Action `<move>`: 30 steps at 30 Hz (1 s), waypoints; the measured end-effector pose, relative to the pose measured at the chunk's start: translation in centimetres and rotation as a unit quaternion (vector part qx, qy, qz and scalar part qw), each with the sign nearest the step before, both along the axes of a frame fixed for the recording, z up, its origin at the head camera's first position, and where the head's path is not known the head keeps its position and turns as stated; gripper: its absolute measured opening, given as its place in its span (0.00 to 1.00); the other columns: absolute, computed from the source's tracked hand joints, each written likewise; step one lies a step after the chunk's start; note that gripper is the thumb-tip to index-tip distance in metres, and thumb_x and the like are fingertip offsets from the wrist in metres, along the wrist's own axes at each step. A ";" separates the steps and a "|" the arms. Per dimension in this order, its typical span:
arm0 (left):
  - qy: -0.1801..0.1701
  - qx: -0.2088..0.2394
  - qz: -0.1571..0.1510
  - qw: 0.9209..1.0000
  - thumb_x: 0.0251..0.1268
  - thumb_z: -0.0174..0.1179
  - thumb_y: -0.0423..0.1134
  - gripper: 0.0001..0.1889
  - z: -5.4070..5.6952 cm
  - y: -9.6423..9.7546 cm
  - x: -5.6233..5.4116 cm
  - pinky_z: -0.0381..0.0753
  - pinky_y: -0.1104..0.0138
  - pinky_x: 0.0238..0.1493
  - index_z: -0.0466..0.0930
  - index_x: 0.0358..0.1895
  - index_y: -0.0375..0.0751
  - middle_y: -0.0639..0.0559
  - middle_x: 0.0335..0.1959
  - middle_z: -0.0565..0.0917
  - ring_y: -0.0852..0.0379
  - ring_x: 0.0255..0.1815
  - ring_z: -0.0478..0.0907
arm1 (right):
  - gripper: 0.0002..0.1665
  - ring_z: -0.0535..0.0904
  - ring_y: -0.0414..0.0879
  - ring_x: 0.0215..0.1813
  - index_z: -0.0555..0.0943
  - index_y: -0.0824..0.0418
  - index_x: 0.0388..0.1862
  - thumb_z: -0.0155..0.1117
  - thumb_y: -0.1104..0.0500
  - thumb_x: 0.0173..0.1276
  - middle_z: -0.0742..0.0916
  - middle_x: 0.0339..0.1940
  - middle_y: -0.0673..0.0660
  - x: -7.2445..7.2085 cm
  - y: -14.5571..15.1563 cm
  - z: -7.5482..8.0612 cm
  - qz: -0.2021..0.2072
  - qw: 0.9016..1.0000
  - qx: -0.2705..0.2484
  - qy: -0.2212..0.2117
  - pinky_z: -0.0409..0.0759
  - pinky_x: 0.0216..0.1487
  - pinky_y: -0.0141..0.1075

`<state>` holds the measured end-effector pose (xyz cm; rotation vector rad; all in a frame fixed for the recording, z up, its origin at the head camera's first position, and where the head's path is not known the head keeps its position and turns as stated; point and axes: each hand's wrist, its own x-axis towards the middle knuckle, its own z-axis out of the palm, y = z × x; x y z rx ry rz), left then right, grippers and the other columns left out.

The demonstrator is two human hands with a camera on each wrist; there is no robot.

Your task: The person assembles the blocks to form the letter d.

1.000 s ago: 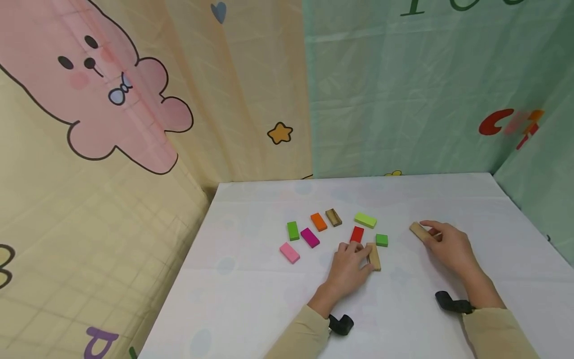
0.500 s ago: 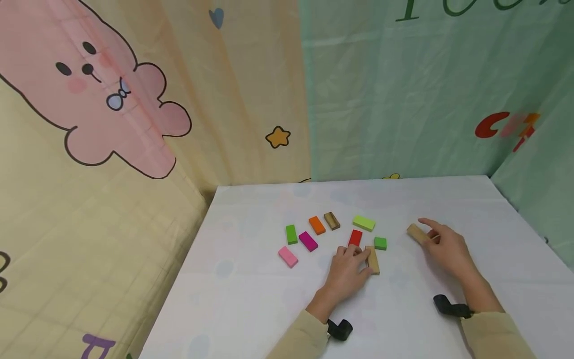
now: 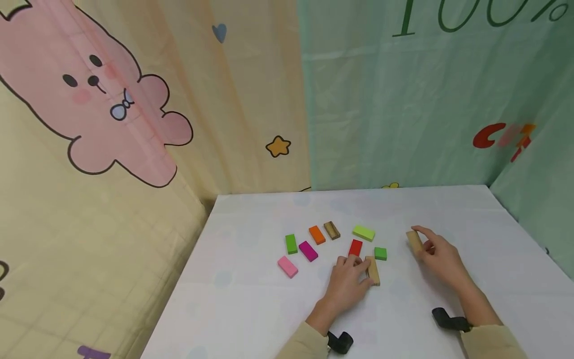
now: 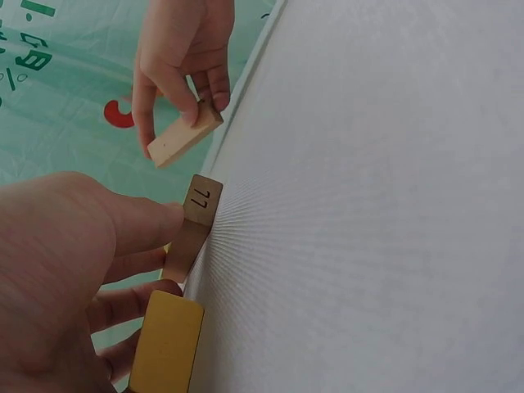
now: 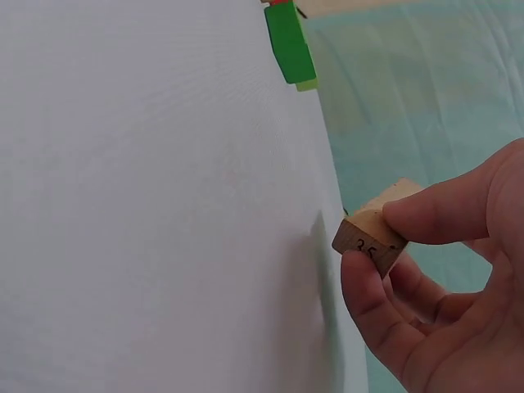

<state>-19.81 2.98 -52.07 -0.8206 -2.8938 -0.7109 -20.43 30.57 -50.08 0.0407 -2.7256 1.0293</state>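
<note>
My left hand (image 3: 345, 284) pinches a plain wooden domino block (image 3: 373, 271) between thumb and fingers near the table's middle. In the left wrist view its end is marked 77. A yellow block (image 4: 166, 340) stands beside the lower fingers there; the hand hides it in the head view. Right above the left fingertips lies a red block (image 3: 356, 247). Farther right, my right hand (image 3: 444, 262) holds another plain wooden domino block (image 3: 414, 241) at a tilt, with the index finger reaching its far end. The right wrist view shows 35 on its near end.
Several blocks lie loose on the white table (image 3: 233, 309): pink (image 3: 287, 267), magenta (image 3: 308, 251), green (image 3: 291, 244), orange (image 3: 317, 235), brown (image 3: 332, 230), lime (image 3: 363, 233) and a short green one (image 3: 380, 254). A printed curtain (image 3: 394, 99) hangs behind the table.
The wooden block in the right hand has turned to stand more steeply, and the right index finger now lies at its far end. The left hand keeps its hold. The head view has tilted upward.
</note>
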 end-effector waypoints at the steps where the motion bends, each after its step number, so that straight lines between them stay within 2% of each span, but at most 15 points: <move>1: -0.001 0.000 0.000 1.000 0.69 0.65 0.52 0.26 -0.1 0.0 0.1 0.71 0.71 0.51 0.77 0.69 0.56 0.60 0.57 0.76 0.60 0.55 0.66 | 0.38 0.77 0.57 0.41 0.66 0.61 0.75 0.62 0.70 0.65 0.79 0.39 0.62 0.0 -0.1 -0.1 -0.001 1.000 -0.004 -0.005 0.75 0.34 0.42; 6: 0.003 0.000 -0.003 1.000 0.69 0.64 0.53 0.26 -0.3 -0.1 0.1 0.71 0.71 0.52 0.77 0.69 0.56 0.60 0.58 0.75 0.60 0.56 0.66 | 0.38 0.78 0.60 0.44 0.65 0.59 0.74 0.64 0.70 0.66 0.79 0.40 0.62 0.0 -0.8 -0.1 -0.015 1.000 -0.020 -0.002 0.77 0.37 0.43; 14: 0.017 -0.001 -0.005 1.000 0.69 0.65 0.53 0.26 -0.5 -0.1 0.0 0.70 0.72 0.50 0.77 0.69 0.56 0.61 0.57 0.76 0.61 0.55 0.66 | 0.40 0.79 0.55 0.42 0.62 0.57 0.74 0.67 0.68 0.67 0.80 0.43 0.63 -0.1 -2.4 0.3 -0.008 0.998 -0.056 -0.016 0.78 0.35 0.37; 23: 0.014 -0.008 -0.010 1.000 0.69 0.64 0.53 0.27 -0.4 -0.1 0.0 0.70 0.72 0.51 0.76 0.69 0.57 0.62 0.57 0.75 0.61 0.55 0.65 | 0.39 0.81 0.52 0.39 0.64 0.58 0.72 0.69 0.68 0.66 0.80 0.41 0.61 -0.2 -3.4 0.0 -0.003 0.997 -0.074 -0.014 0.79 0.33 0.33; 30: 0.014 0.000 -0.008 1.000 0.68 0.65 0.52 0.27 -0.2 -0.1 -0.1 0.70 0.72 0.50 0.76 0.69 0.56 0.61 0.57 0.75 0.61 0.55 0.65 | 0.38 0.80 0.52 0.40 0.63 0.60 0.73 0.69 0.66 0.67 0.80 0.44 0.62 -0.8 -4.1 0.1 -0.003 0.995 -0.088 -0.037 0.80 0.33 0.35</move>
